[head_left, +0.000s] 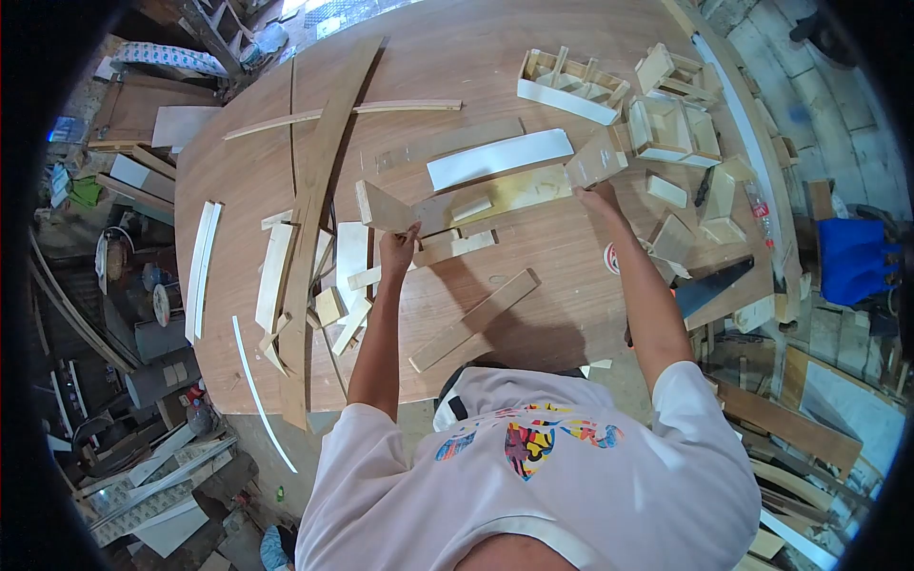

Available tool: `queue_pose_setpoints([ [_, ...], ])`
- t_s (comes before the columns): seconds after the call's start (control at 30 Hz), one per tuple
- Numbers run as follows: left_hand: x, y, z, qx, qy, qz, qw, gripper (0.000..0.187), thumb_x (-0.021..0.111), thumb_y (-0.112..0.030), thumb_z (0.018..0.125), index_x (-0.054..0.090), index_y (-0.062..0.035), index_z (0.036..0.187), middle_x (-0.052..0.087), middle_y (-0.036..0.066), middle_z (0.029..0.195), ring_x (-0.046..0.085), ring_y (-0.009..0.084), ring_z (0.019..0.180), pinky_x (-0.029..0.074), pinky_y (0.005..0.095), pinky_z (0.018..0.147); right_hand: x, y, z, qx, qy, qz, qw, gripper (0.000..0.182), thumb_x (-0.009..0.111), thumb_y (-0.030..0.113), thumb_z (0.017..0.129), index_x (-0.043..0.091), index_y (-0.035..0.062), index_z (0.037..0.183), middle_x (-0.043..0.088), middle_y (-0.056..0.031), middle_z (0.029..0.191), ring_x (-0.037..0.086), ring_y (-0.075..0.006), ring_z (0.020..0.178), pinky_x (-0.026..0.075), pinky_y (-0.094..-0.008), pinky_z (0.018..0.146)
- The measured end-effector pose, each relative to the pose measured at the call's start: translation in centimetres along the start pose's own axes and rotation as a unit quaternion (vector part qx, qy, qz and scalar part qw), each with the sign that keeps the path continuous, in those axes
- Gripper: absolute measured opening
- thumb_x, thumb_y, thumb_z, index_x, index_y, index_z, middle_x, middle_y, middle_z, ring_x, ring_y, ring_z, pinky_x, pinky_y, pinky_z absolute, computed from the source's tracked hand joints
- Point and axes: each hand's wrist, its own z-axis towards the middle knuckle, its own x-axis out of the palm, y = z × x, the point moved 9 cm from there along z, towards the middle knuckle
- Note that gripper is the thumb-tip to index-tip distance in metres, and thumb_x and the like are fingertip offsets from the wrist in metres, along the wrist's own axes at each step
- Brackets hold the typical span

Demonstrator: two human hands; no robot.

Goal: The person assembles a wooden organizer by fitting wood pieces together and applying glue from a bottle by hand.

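Note:
A U-shaped wooden piece lies across the table before me: a long board (528,190) with an upright end panel at each side. My left hand (400,246) is closed at the lower corner of the left end panel (379,206). At the foot of the right end panel (600,160), my right hand (600,198) grips the same piece. A short wood strip (472,207) rests on the long board. Just behind lies a white panel (500,158). Close to my left hand, on the near side, is a notched wooden strip (457,249).
Small wooden boxes (674,131) and a white-sided divided box (571,88) stand at the back right. A handsaw (712,285) lies on the right edge. One long plank (328,200) crosses the left side beside offcuts. A loose board (476,319) lies nearer me.

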Motion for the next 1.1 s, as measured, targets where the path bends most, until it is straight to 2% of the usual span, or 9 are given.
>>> queue_pose_setpoints([
  [0.07, 0.0, 0.1, 0.0, -0.007, 0.008, -0.004, 1.0, 0.031, 0.062, -0.028, 0.084, 0.065, 0.002, 0.093, 0.067, 0.016, 0.083, 0.064, 0.0182, 0.077, 0.047, 0.031, 0.066, 0.0, 0.6, -0.1, -0.031, 0.003, 0.045, 0.999, 0.047, 0.067, 0.027, 0.071, 0.057, -0.0004, 0.108, 0.061, -0.0203, 0.105, 0.059, -0.0304, 0.101, 0.047, -0.0368, 0.083],
  [0.13, 0.0, -0.3, -0.2, -0.017, 0.015, -0.002, 1.0, 0.03, 0.064, -0.026, 0.083, 0.064, 0.0019, 0.094, 0.067, 0.016, 0.084, 0.064, 0.0182, 0.077, 0.047, 0.0307, 0.067, 0.1, 0.0, 0.1, 0.006, 0.008, 0.005, 1.0, 0.047, 0.07, 0.027, 0.07, 0.058, 0.0009, 0.107, 0.061, -0.0199, 0.106, 0.058, -0.031, 0.101, 0.047, -0.0375, 0.083],
  [0.23, 0.0, -0.6, -0.3, -0.016, 0.016, -0.036, 0.999, 0.029, 0.064, -0.025, 0.084, 0.064, 0.0021, 0.094, 0.067, 0.016, 0.085, 0.064, 0.0182, 0.078, 0.047, 0.0299, 0.068, 0.2, -0.3, 1.2, -0.008, -0.004, -0.074, 0.997, 0.045, 0.069, 0.026, 0.07, 0.059, 0.0014, 0.106, 0.061, -0.0189, 0.107, 0.058, -0.0314, 0.102, 0.047, -0.038, 0.083],
  [0.33, -0.1, -0.6, -0.1, -0.005, 0.01, -0.01, 1.0, 0.029, 0.063, -0.025, 0.084, 0.064, 0.0025, 0.094, 0.067, 0.017, 0.086, 0.064, 0.0184, 0.079, 0.047, 0.0296, 0.067, 1.0, -2.7, 2.8, 0.03, -0.009, -0.096, 0.995, 0.041, 0.067, 0.024, 0.071, 0.06, 0.002, 0.105, 0.062, -0.0184, 0.106, 0.058, -0.0316, 0.102, 0.047, -0.0383, 0.084],
  [0.43, -0.1, -0.8, -0.2, 0.004, 0.005, -0.002, 1.0, 0.029, 0.063, -0.025, 0.084, 0.064, 0.0027, 0.094, 0.067, 0.017, 0.085, 0.064, 0.0184, 0.079, 0.047, 0.0296, 0.067, 1.4, -3.2, 3.5, 0.007, -0.016, -0.108, 0.994, 0.039, 0.066, 0.023, 0.071, 0.06, 0.0027, 0.104, 0.062, -0.0182, 0.105, 0.058, -0.0316, 0.102, 0.047, -0.0384, 0.084],
  [0.63, -0.2, -0.6, -0.3, -0.018, 0.006, 0.025, 1.0, 0.026, 0.063, -0.024, 0.084, 0.065, 0.0007, 0.094, 0.067, 0.017, 0.084, 0.065, 0.0187, 0.078, 0.047, 0.0299, 0.066, 1.2, -2.5, 2.9, 0.007, -0.018, -0.104, 0.994, 0.039, 0.064, 0.022, 0.071, 0.06, 0.0027, 0.104, 0.062, -0.0189, 0.105, 0.058, -0.0318, 0.102, 0.046, -0.0386, 0.084],
  [0.87, -0.2, -1.2, -0.3, 0.002, 0.007, 0.007, 1.0, 0.022, 0.062, -0.021, 0.084, 0.067, -0.0017, 0.094, 0.067, 0.015, 0.086, 0.065, 0.0188, 0.079, 0.047, 0.0298, 0.068, 1.1, -2.9, 3.6, -0.033, -0.042, -0.104, 0.993, 0.039, 0.063, 0.023, 0.071, 0.06, 0.0032, 0.104, 0.062, -0.0185, 0.104, 0.058, -0.0319, 0.1, 0.046, -0.0381, 0.084],
  [0.93, -0.1, -1.0, -0.3, -0.015, 0.023, 0.014, 1.0, 0.022, 0.062, -0.02, 0.084, 0.067, -0.002, 0.095, 0.068, 0.014, 0.087, 0.065, 0.0181, 0.08, 0.048, 0.0295, 0.069, 1.4, -3.3, 3.6, 0.003, -0.009, -0.136, 0.991, 0.039, 0.064, 0.025, 0.071, 0.06, 0.0048, 0.104, 0.063, -0.0175, 0.103, 0.059, -0.0311, 0.1, 0.047, -0.0378, 0.083],
  [1.1, 0.0, -1.0, -0.4, -0.02, 0.024, 0.0, 1.0, 0.023, 0.065, -0.02, 0.082, 0.066, 0.0004, 0.093, 0.068, 0.013, 0.085, 0.064, 0.0169, 0.079, 0.047, 0.0293, 0.069, 1.1, -3.0, 3.1, 0.002, -0.005, -0.109, 0.994, 0.037, 0.065, 0.026, 0.07, 0.062, 0.0063, 0.101, 0.063, -0.0163, 0.101, 0.06, -0.0303, 0.098, 0.047, -0.0377, 0.081],
])
